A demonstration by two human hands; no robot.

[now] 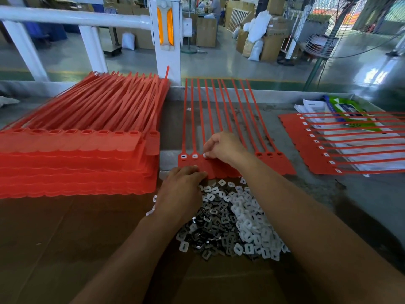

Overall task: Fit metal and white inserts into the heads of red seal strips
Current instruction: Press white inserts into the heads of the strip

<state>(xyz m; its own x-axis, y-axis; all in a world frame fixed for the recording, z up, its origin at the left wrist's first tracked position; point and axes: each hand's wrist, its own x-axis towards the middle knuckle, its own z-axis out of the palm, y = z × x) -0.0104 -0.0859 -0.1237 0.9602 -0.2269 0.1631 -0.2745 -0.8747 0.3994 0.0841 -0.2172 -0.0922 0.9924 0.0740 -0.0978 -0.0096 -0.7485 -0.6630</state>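
The row of red seal strips (282,166) lies flat on the desk (361,205), heads toward the person. 2 heads at its left end already show white. The right hand (221,148) is curled over head 3, its fingertips pinching a white insert (205,155) at the socket. The left hand (182,185) rests on the near edge of the row with its fingers bent. Whether it holds spare pieces I cannot tell.

To seat this one well, it likely needs squaring to the socket and pressing straight down until flush, while the left hand pins the row so it cannot slide. The metal inserts (219,218) and white inserts (252,220) lie heaped just below, within easy reach. At least 3 open heads (269,154) wait to the right.
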